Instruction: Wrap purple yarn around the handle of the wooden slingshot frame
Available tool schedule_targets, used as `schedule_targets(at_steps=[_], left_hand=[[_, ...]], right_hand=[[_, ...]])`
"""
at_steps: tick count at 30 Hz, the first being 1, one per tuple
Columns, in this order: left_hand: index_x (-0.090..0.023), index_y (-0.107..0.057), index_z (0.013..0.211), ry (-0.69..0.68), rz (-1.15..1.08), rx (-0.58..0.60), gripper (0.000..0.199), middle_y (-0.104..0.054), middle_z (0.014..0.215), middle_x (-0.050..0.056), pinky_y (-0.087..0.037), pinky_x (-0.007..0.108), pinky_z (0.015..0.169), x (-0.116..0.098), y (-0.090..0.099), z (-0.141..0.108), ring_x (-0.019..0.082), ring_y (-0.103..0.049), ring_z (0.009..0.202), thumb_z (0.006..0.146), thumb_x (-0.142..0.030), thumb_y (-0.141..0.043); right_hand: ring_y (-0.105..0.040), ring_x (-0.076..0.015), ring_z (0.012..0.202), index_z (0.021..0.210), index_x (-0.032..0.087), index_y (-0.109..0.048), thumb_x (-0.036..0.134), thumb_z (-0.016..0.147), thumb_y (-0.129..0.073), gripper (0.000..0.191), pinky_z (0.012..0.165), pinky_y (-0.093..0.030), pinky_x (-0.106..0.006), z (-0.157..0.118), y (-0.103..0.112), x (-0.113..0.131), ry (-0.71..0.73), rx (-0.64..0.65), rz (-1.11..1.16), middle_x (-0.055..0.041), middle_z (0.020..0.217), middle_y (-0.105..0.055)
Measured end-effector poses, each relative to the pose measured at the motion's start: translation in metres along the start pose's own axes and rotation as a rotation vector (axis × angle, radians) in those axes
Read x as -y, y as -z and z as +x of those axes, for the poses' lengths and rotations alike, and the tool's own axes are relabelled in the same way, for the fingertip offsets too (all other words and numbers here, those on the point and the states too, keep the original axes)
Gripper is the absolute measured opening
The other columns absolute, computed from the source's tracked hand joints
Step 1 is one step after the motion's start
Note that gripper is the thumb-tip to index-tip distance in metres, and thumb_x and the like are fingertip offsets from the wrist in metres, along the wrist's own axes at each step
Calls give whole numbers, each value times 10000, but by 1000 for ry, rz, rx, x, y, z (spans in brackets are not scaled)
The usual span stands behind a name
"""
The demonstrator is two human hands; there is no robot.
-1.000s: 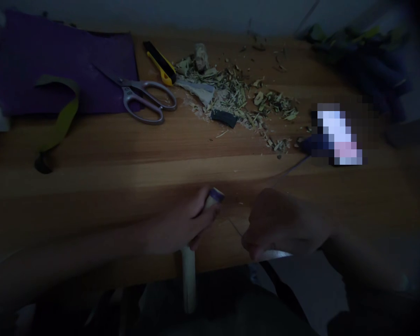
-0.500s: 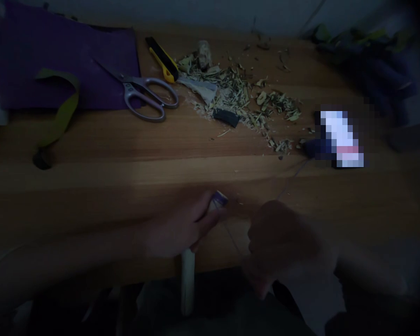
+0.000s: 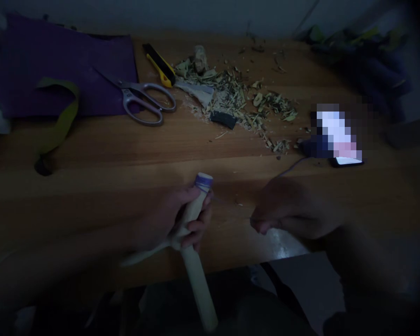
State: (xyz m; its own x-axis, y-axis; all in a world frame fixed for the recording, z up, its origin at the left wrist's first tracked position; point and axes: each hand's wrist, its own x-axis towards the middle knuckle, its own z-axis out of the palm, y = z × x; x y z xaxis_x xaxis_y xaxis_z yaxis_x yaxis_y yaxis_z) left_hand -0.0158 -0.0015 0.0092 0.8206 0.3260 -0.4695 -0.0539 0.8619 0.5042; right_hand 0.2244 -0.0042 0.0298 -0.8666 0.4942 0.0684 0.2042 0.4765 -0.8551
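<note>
My left hand [image 3: 182, 214] is wrapped round a pale, peeled forked stick [image 3: 200, 284] with three arms. Its upper end has purple thread [image 3: 203, 181] wound round it just below the tip. One arm points down toward me and another to the left, partly behind my wrist. To the right, my right hand [image 3: 287, 210] is closed in a pinch on the same thread, which shows faintly between the hands. From there the thread runs on up to a dark blue-purple bundle [image 3: 315, 145] beside a lit phone [image 3: 348, 161].
Grey scissors [image 3: 149, 102] lie partly on a purple sheet [image 3: 66, 70], with an olive strip [image 3: 65, 116] across it. A yellow box cutter [image 3: 161, 65] lies beside a heap of shavings and bark [image 3: 231, 93]. Dark cloth-like things [image 3: 374, 65] are at the far right.
My left hand has turned the forked stick, so its wrapped end stands higher and more of it shows. My right hand has risen slightly and turned, still pinching the thread.
</note>
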Motion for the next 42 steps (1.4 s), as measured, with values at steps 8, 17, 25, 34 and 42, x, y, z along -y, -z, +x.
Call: schedule_targets(at_steps=[8, 17, 25, 34, 42], left_hand=[[-206, -404, 698, 46, -109, 80, 344, -394, 440, -83, -460, 212, 429, 4, -3, -5, 47, -373, 316, 801, -533, -387], [-207, -400, 748, -15, 59, 10, 374, -372, 454, -96, -455, 201, 419, 10, -4, -2, 43, -364, 322, 844, -562, -335], [-200, -384, 710, -61, 268, -79, 369, -348, 431, -99, -415, 182, 408, 8, -11, 1, 48, -375, 307, 857, -532, -321], [-199, -389, 690, -34, 225, -103, 384, -349, 425, -101, -399, 169, 385, 10, -7, 5, 41, -368, 301, 855, -534, -300], [-202, -392, 695, 9, 198, -20, 424, -343, 424, -96, -390, 168, 369, 15, -3, 8, 47, -364, 300, 837, -589, -295]], right_hand=[[-445, -46, 454, 669, 147, -549, 235, 896, -431, 271, 484, -323, -177, 7, 14, -5, -242, -61, -79, 43, 527, -484], [-540, -113, 821, 858, 121, -602, 271, 903, -432, 231, 754, -417, -250, 24, -11, -6, -229, 114, 108, -46, 843, -599], [-508, -61, 646, 811, 135, -542, 273, 896, -461, 182, 605, -381, -173, 32, -31, 8, -261, -204, 137, 17, 729, -566], [-480, -64, 564, 756, 133, -549, 189, 894, -400, 210, 555, -352, -186, 31, -39, 4, -227, -254, -148, 0, 648, -556], [-353, -37, 465, 601, 141, -488, 146, 814, -446, 218, 448, -272, -160, 33, -43, 3, -372, -296, 66, 60, 511, -398]])
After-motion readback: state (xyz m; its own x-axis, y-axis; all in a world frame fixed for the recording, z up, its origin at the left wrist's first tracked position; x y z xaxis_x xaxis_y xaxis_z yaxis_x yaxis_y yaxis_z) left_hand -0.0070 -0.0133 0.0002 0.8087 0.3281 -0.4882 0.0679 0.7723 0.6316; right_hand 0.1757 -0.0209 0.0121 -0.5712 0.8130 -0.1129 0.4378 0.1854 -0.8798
